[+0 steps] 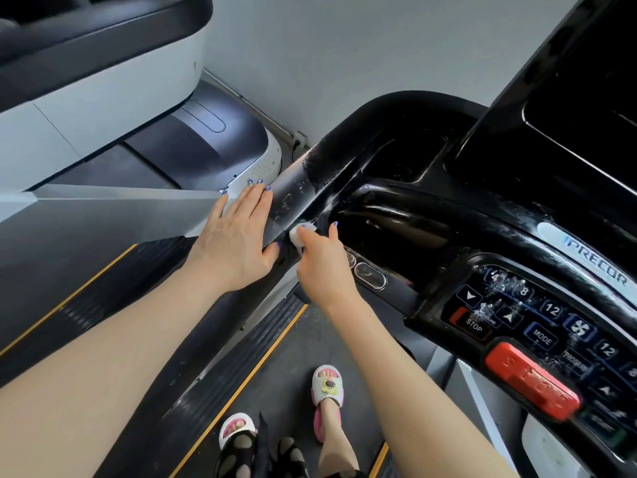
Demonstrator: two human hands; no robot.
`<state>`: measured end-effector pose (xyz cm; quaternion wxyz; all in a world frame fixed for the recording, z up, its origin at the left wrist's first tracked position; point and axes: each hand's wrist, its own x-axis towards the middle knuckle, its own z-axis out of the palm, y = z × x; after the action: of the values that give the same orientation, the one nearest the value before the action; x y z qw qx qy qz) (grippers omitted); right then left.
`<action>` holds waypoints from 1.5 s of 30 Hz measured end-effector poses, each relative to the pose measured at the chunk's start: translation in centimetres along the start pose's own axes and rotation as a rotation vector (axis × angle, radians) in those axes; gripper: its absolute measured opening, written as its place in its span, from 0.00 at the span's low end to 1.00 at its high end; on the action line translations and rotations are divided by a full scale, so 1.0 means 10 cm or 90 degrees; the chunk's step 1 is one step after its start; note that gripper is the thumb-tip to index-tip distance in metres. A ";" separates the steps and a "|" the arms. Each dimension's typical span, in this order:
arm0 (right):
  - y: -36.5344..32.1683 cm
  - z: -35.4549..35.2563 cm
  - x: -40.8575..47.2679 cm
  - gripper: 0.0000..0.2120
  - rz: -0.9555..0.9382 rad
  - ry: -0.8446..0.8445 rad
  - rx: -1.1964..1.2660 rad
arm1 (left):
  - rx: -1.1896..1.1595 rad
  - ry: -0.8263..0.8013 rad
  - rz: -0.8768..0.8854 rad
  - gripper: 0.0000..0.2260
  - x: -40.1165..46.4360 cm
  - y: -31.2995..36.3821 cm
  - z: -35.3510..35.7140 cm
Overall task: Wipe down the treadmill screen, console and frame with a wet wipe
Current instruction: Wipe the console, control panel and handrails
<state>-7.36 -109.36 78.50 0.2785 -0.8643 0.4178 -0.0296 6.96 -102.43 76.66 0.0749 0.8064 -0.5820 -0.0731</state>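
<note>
From the head camera I see my left hand lying flat, fingers straight, on the black handrail at the frame's centre. Just right of it, my right hand grips the white wipe, pressing it where the handrail meets the console. The screen fills the upper right. Wet streaks show on the handrail.
</note>
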 end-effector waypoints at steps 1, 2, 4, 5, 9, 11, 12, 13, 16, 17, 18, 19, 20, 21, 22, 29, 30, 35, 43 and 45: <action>0.05 -0.02 -0.02 0.10 0.002 -0.008 0.011 | -0.002 -0.002 0.001 0.38 0.00 0.00 -0.01; 0.10 -0.06 -0.03 0.10 0.011 -0.001 0.024 | -0.006 -0.005 0.001 0.38 0.00 0.00 -0.02; 0.17 -0.19 -0.04 0.11 0.026 0.074 0.052 | -0.017 -0.008 0.001 0.37 -0.01 0.00 -0.04; 0.18 -0.27 -0.03 0.12 0.023 0.113 0.060 | -0.023 -0.010 0.002 0.37 -0.03 0.00 -0.05; 0.05 -0.44 0.13 0.20 -0.075 0.204 0.002 | -0.038 0.031 -0.009 0.35 -0.27 0.00 -0.04; 0.04 -0.37 0.23 0.21 -0.168 0.204 -0.041 | -0.010 0.046 -0.013 0.36 -0.42 -0.02 -0.02; 0.07 -0.30 0.28 0.22 -0.197 0.186 -0.065 | 0.011 0.046 -0.010 0.37 -0.47 -0.04 0.00; 0.10 -0.23 0.32 0.21 -0.211 0.162 -0.087 | 0.029 0.046 -0.005 0.37 -0.49 -0.05 0.01; 0.13 -0.12 0.34 0.11 -0.223 0.103 -0.082 | 0.055 0.049 -0.004 0.36 -0.49 -0.06 0.03; 0.11 -0.10 0.32 0.08 -0.221 0.094 -0.063 | 0.061 0.051 -0.003 0.36 -0.47 -0.05 0.03; 0.11 -0.08 0.33 0.06 -0.218 0.088 -0.051 | 0.066 0.053 -0.002 0.36 -0.47 -0.05 0.04; 0.11 -0.05 0.35 0.07 -0.214 0.088 -0.059 | 0.069 0.054 0.000 0.36 -0.46 -0.04 0.05; 0.11 -0.03 0.39 0.11 -0.218 0.100 -0.088 | 0.072 0.054 0.001 0.36 -0.46 -0.05 0.06; 0.13 -0.01 0.46 0.15 -0.223 0.109 -0.123 | 0.077 0.054 0.001 0.36 -0.47 -0.05 0.07; 0.15 0.00 0.54 0.18 -0.223 0.110 -0.150 | 0.083 0.055 0.001 0.36 -0.47 -0.06 0.08; 0.01 -0.24 1.36 0.24 -0.178 -0.012 -0.245 | 0.095 0.060 -0.004 0.36 -0.47 -0.05 0.09; -0.02 -0.24 1.40 0.25 -0.166 -0.024 -0.247 | 0.095 0.059 -0.004 0.36 -0.47 -0.06 0.09; 0.06 -0.13 0.95 0.26 -0.197 0.012 -0.212 | 0.095 0.064 -0.004 0.36 -0.48 -0.06 0.09; 0.19 -0.05 0.51 0.31 -0.239 -0.024 -0.234 | 0.098 0.050 -0.007 0.37 -0.48 -0.06 0.08; 0.09 -0.09 0.77 0.28 -0.239 -0.004 -0.245 | 0.093 0.053 -0.005 0.37 -0.48 -0.05 0.07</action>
<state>-3.28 -115.92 77.37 0.0996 -0.9639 0.2470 0.0018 5.76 -97.73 76.00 0.0396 0.8144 -0.5789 0.0028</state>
